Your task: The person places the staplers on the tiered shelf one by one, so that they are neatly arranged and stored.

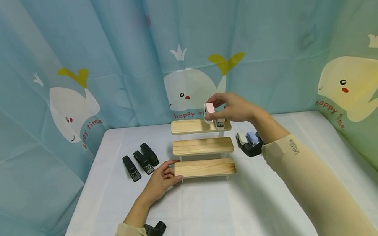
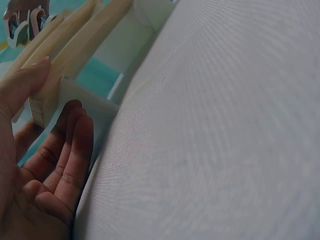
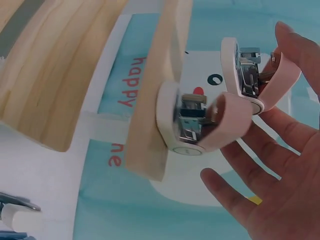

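Observation:
My right hand (image 1: 234, 107) is over the top tier of a three-tier wooden stand (image 1: 202, 147). Between thumb and fingers it pinches a small pink-and-white stapler (image 3: 282, 82), which has metal parts inside. A second pink-and-white stapler (image 3: 235, 122) rests on the top board beside it, at the right end, partly behind the hand in the head view. Low at the left, my left hand (image 1: 161, 180) holds the end of the bottom board (image 2: 47, 95), thumb on top and the other fingers loosely bent below.
Several black staplers (image 1: 144, 162) lie on the white tablecloth (image 1: 116, 218) left of the stand. To its right are a pale stapler (image 1: 241, 138) and a blue one (image 1: 252, 138), partly covered by the wrist camera (image 1: 252, 149). A blue whale-print curtain (image 1: 128, 63) hangs behind.

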`<state>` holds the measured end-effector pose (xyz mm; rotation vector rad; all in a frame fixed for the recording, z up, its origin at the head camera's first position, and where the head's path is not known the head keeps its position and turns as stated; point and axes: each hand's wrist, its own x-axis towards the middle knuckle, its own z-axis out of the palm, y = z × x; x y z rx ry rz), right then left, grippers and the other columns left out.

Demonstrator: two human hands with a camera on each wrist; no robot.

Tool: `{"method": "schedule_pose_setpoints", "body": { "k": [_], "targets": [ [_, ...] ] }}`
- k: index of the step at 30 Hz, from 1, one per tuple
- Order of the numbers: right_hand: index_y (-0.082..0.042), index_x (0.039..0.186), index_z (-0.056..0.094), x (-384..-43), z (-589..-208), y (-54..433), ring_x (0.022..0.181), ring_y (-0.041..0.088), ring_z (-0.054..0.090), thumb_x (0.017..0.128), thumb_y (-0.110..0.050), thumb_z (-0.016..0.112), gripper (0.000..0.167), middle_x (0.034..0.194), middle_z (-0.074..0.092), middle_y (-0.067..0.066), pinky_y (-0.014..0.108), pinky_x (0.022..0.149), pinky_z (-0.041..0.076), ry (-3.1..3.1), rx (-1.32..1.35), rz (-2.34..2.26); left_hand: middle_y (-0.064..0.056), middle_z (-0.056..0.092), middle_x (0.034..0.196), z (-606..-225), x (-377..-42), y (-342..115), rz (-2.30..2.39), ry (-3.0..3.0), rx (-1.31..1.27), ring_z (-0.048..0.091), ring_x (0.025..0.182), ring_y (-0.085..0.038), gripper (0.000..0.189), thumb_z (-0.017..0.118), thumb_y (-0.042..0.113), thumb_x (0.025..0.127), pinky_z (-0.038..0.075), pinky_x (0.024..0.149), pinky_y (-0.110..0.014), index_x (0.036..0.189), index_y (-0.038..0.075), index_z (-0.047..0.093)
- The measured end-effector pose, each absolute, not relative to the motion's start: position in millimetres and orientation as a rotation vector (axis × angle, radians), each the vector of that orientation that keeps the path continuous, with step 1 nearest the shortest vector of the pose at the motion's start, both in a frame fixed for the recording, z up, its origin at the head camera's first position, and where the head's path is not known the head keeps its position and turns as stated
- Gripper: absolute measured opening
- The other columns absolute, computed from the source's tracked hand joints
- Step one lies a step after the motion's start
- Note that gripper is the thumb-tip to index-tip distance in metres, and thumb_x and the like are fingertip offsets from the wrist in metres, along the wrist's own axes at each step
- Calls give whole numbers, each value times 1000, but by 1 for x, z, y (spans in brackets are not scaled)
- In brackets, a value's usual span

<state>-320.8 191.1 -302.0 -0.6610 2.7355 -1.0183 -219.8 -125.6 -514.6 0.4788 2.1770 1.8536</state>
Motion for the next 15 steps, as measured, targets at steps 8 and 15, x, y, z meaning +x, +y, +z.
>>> {"method": "schedule_pose_setpoints", "body": {
  "k": [8, 15],
  "targets": [
    [-12, 136, 62, -326, -311, 189, 124, 31, 58, 87, -41, 84, 61, 127, 65, 9, 49, 106, 46, 2710, -685, -1021, -2, 64, 94, -513, -220, -125, 1853, 2178, 481, 58, 73, -6, 64, 79, 18, 94, 50, 69, -21, 151, 12, 50],
    [-9, 137, 60, -328, -316, 188, 120, 28, 59, 89, -39, 83, 62, 126, 65, 11, 49, 104, 47, 2696, -681, -1009, -2, 64, 94, -512, -219, -125, 1854, 2179, 471, 58, 73, -6, 64, 79, 18, 93, 50, 70, -21, 151, 13, 51]
  ]
}}
